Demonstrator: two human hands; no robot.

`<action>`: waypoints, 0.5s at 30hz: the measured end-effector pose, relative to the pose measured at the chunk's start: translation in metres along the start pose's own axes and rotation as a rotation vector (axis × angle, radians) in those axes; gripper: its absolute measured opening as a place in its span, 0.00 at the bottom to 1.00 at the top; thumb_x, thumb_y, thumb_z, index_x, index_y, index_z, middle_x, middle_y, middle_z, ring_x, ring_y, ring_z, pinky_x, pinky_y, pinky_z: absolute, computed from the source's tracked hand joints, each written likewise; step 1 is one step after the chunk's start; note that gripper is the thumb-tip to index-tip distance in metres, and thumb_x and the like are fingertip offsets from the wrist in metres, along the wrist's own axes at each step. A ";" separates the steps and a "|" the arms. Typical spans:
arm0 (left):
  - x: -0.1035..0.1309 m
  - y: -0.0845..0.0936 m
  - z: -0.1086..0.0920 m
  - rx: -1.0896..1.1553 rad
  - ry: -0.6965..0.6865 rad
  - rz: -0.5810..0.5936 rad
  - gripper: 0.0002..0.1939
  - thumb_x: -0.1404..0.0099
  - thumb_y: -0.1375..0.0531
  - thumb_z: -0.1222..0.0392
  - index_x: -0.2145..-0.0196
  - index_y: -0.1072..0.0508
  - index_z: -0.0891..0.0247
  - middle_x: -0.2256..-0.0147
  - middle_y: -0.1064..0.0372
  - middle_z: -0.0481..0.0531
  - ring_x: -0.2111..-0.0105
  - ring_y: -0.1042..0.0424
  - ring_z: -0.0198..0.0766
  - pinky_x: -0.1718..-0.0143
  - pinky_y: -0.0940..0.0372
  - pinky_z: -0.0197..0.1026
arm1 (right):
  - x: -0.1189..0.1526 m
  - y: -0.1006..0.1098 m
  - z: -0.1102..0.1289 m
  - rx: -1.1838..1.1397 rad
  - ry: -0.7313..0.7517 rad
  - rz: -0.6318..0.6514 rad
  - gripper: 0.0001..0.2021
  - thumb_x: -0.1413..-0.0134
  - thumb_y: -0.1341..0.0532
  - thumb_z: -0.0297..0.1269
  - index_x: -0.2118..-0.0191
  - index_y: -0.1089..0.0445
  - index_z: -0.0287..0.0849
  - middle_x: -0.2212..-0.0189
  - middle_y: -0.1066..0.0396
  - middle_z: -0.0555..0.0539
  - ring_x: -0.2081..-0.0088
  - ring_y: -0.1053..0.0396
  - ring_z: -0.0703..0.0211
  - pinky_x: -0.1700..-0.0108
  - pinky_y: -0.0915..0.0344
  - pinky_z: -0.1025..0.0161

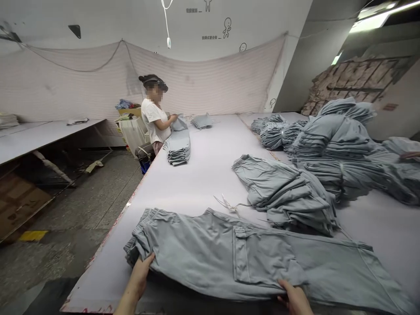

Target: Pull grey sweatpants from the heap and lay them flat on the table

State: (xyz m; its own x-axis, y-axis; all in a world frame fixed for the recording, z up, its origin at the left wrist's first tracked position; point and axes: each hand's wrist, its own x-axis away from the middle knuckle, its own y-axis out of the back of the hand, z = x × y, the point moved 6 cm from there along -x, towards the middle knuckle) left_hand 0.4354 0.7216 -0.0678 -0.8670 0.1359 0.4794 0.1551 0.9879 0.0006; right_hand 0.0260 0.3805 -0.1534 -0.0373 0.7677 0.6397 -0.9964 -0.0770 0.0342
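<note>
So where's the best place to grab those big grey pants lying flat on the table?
Probably the gathered waistband of the grey pants, coming from the near table edge. It is thick and bunched, easy to pinch. The left hand already grips there; the right hand pinches the near leg edge.

Long grey tabletop is bounded by a speckled concrete floor; pale netting is hung across the white wall; ceiling strip light is lit.
</note>
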 end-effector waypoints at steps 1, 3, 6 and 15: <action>-0.001 -0.001 -0.002 -0.012 -0.008 0.005 0.28 0.44 0.39 0.62 0.45 0.36 0.65 0.34 0.49 0.65 0.33 0.51 0.48 0.32 0.57 0.45 | -0.002 -0.001 0.004 0.020 0.028 0.004 0.20 0.82 0.29 0.40 0.75 0.35 0.46 0.74 0.32 0.49 0.72 0.33 0.55 0.79 0.32 0.60; -0.004 -0.002 -0.004 -0.034 -0.016 0.024 0.31 0.44 0.39 0.61 0.43 0.38 0.64 0.34 0.50 0.64 0.33 0.51 0.48 0.32 0.57 0.46 | -0.002 -0.003 0.013 0.043 0.059 0.013 0.21 0.80 0.30 0.42 0.72 0.34 0.45 0.72 0.31 0.48 0.70 0.32 0.52 0.78 0.31 0.59; -0.010 -0.001 -0.003 -0.104 -0.073 0.036 0.34 0.45 0.39 0.56 0.41 0.41 0.63 0.33 0.52 0.63 0.33 0.52 0.48 0.32 0.58 0.47 | 0.001 -0.001 0.025 0.013 0.073 -0.006 0.23 0.80 0.30 0.42 0.71 0.34 0.44 0.71 0.30 0.47 0.69 0.32 0.51 0.77 0.32 0.59; -0.040 0.010 0.009 -0.488 -0.192 -0.099 0.34 0.45 0.45 0.46 0.42 0.41 0.56 0.34 0.49 0.55 0.35 0.46 0.49 0.36 0.48 0.49 | 0.014 0.031 0.112 0.131 0.410 -0.179 0.26 0.69 0.38 0.46 0.58 0.28 0.42 0.73 0.30 0.50 0.72 0.35 0.56 0.74 0.38 0.63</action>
State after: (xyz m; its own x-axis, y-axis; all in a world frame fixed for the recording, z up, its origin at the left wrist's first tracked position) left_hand 0.4677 0.7262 -0.0952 -0.9526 0.1005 0.2871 0.2311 0.8529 0.4681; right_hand 0.0033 0.3181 -0.0573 0.0817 0.9623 0.2593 -0.9729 0.0205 0.2304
